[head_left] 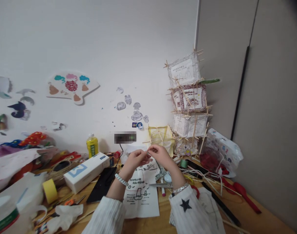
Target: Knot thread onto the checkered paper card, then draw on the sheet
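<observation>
My left hand (138, 158) and my right hand (160, 155) meet above the middle of the desk, their fingertips pinched close together. Whatever sits between the fingers is too small to make out. Beneath them lies a white sheet of paper (146, 208) with a black line drawing of a boat and handwriting. A thin red line, perhaps thread, shows on the paper below my left hand. Scissors (160, 185) and a marker pen (163, 190) rest by my right forearm. Behind my hands stands a yellow stick-framed lantern (160, 135).
A stack of stick-framed paper lanterns (191, 97) leans at the back right. To the left are a white box (87, 172), a yellow bottle (92, 146), a yellow tape roll (49, 191) and a black tablet-like slab (101, 187). White cables (209, 177) and a red strap (246, 196) lie right.
</observation>
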### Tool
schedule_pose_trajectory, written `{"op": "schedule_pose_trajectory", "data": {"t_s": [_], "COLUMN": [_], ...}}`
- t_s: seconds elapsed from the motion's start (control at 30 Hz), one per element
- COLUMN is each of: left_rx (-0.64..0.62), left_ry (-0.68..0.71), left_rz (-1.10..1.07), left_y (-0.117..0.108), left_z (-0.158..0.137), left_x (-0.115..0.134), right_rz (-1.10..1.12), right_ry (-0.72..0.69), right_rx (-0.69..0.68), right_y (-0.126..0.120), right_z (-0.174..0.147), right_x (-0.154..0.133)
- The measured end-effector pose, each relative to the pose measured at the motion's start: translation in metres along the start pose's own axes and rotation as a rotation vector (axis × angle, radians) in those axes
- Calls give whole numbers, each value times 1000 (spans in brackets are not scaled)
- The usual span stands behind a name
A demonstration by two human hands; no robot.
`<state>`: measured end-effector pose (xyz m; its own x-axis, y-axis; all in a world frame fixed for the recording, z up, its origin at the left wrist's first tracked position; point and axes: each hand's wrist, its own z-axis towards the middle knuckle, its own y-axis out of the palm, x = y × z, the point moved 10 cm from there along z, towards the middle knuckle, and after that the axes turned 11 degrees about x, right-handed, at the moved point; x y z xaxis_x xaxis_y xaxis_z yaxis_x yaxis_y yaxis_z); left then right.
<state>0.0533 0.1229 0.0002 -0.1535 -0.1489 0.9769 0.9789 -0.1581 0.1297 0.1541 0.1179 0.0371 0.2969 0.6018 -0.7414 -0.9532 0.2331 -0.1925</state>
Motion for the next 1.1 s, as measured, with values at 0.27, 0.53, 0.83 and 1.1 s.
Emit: {"op": "schedule_pose_trajectory", "data": {"t_s": [0.27,0.53,0.83,1.1], "left_rx": [79,88,163,227], "left_ry": [-24,-79,-5,70], "left_rz": [-155,-234,11,118], "left_y": [-9,-9,-19,-24], "left_z": [4,4,13,14], "left_x": [-1,-3,-10,-7], "right_rz": [37,-87,-285,-469], "right_ry": [-19,-24,-107,-59], "right_rx": [32,-33,-76,-83], "right_y": [-10,2,13,14], "right_z": [1,-3,-6,-9], "right_x": [-10,-8,-10,-11]}}
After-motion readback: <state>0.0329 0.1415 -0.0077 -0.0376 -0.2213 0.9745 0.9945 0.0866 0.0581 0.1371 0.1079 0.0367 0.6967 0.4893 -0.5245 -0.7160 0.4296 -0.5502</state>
